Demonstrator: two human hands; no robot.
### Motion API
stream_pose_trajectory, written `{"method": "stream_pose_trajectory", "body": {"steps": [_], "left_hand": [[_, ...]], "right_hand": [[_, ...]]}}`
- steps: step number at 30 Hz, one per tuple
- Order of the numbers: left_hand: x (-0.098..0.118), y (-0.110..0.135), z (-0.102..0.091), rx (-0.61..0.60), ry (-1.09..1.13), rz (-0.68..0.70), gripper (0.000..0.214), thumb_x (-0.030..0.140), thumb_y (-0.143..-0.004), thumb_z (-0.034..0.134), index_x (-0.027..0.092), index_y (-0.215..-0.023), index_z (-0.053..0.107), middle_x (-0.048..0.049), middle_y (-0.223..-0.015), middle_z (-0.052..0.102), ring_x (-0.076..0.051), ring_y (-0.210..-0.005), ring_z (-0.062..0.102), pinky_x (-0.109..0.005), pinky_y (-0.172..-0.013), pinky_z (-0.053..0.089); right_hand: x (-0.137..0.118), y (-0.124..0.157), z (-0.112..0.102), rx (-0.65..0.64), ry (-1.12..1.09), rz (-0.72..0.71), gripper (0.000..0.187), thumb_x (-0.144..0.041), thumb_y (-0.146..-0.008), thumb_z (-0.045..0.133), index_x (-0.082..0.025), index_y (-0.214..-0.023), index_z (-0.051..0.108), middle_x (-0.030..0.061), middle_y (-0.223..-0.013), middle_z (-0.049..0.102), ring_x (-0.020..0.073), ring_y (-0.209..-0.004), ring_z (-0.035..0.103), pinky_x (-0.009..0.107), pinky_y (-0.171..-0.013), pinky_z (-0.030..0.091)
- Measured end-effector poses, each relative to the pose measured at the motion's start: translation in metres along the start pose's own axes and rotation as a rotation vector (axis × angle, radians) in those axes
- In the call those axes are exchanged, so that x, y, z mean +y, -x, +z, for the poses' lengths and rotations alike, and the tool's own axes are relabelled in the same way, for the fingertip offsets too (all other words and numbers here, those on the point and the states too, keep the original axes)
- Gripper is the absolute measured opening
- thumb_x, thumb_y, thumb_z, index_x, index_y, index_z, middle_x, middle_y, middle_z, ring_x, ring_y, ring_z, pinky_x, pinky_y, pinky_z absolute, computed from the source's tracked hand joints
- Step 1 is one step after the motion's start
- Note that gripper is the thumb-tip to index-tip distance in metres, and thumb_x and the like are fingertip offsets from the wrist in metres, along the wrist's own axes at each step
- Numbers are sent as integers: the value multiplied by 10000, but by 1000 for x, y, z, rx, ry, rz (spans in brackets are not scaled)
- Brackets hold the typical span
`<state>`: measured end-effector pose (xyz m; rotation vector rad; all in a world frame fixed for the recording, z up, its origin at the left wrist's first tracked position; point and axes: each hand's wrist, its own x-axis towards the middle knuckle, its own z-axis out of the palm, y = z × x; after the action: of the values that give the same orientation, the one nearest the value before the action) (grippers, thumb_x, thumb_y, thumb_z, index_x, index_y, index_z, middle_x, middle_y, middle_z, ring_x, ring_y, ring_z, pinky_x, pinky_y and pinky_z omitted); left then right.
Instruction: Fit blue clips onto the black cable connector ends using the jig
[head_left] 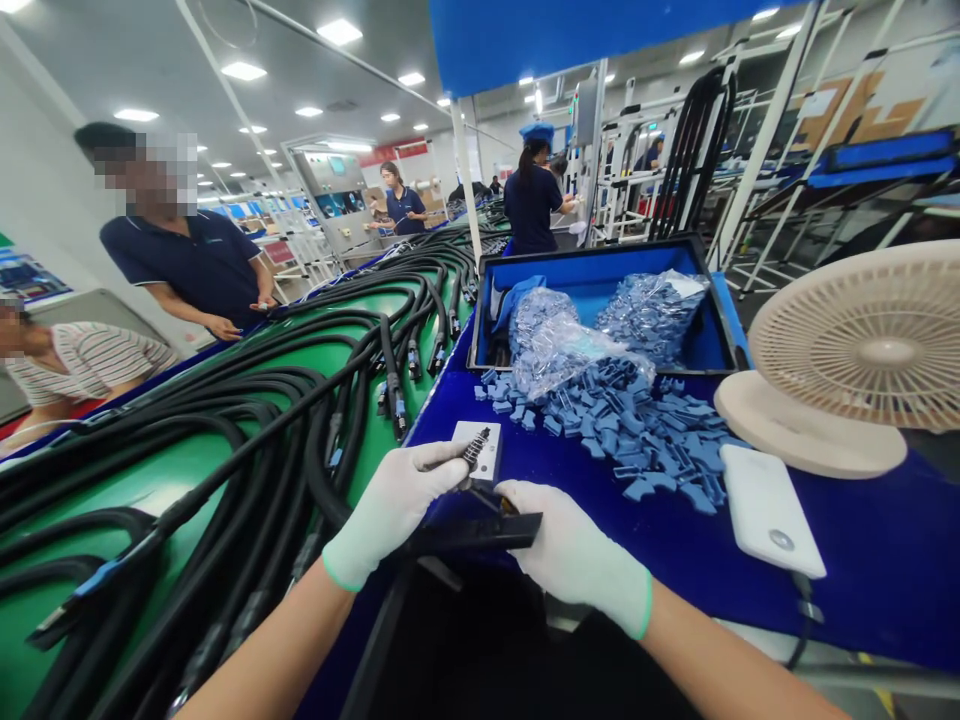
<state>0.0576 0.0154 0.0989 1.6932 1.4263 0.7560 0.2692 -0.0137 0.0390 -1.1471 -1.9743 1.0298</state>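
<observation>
My left hand (pixel 396 503), in a white glove with a green cuff, pinches a small dark connector piece (pixel 477 449) with light ribs between thumb and fingers. My right hand (pixel 570 550), gloved alike, closes on a dark part just below it, where a bit of yellow shows; its shape is mostly hidden by the fingers. A flat black strip (pixel 472 535) runs under both hands. Behind the connector piece, a white block with holes (pixel 489 462) sits on the blue tabletop (pixel 600 530).
Blue plastic clips (pixel 645 425) lie heaped before a blue bin (pixel 607 255) holding filled clear bags. A beige fan (pixel 810 420) and a white power bank (pixel 772 510) stand right. Thick black cables (pixel 247 400) cover the green conveyor (pixel 202 455) on the left. Several people work beyond.
</observation>
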Motion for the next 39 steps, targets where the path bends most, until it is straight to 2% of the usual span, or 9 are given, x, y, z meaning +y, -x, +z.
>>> {"method": "stream_pose_trajectory", "body": {"steps": [6,11,14,17,20,23,27,32,39], "left_hand": [[10,2,5,66,-127,23,406,423,-897,633,227,-1232,755,-26,-1238,760,-306,-1168,683,-390,-1067,489],[15,-10,10,118,-123,44,397,408,-896,616,178,-1188,758,-62,-1182,775,-298,-1105,706,-395,-1023,515],[13,-15,13,153,-57,14,452,432,-900,612,138,-1224,727,-88,-1146,780,-297,-1053,718,-394,-970,543],[13,-15,15,82,-24,54,456,420,-898,647,180,-1281,700,-70,-1256,745,-286,-1162,681,-372,-1041,508],[17,-11,14,-123,-121,110,373,356,-910,638,241,-1250,736,-38,-1291,725,-279,-1224,639,-364,-1103,456],[17,-12,12,-323,-203,149,363,256,-903,605,286,-1231,756,-22,-1197,742,-261,-1144,649,-351,-1053,471],[4,-15,17,-438,-264,210,351,203,-924,559,294,-1193,766,-31,-1025,718,-226,-970,649,-324,-921,495],[-18,-10,34,-357,-312,317,331,225,-990,506,294,-1236,717,-41,-1025,650,-212,-968,606,-321,-889,488],[-18,9,43,-295,-395,312,287,213,-1011,461,274,-1155,701,-41,-1006,628,-205,-916,607,-321,-843,495]], "right_hand": [[21,-11,16,79,106,-45,160,-59,-783,521,-203,-797,590,4,-832,706,173,-773,656,262,-702,435],[7,3,-13,19,170,-133,246,-31,-806,504,-196,-887,668,26,-888,728,187,-845,672,280,-793,470],[7,13,-29,167,351,-59,317,-84,-769,620,-155,-1071,688,131,-1097,700,297,-1080,616,435,-983,434],[8,16,-29,208,39,65,531,-250,-714,796,-186,-1217,637,116,-1135,683,297,-1054,627,461,-957,479],[7,12,-16,88,-594,236,376,-283,-777,727,-187,-1121,610,21,-824,684,210,-739,678,373,-703,561],[7,7,-2,94,-923,287,341,-147,-722,668,-173,-1050,578,7,-788,685,227,-743,728,406,-715,603],[14,3,8,112,-1016,306,514,-33,-609,635,-180,-1095,561,-5,-865,699,205,-748,744,421,-820,601],[23,5,11,95,-996,277,673,-14,-598,632,-197,-1235,519,-1,-931,688,195,-740,733,387,-765,590],[17,7,14,87,-953,320,783,-23,-587,628,-179,-1335,459,-27,-825,677,181,-636,697,360,-664,575]]}}
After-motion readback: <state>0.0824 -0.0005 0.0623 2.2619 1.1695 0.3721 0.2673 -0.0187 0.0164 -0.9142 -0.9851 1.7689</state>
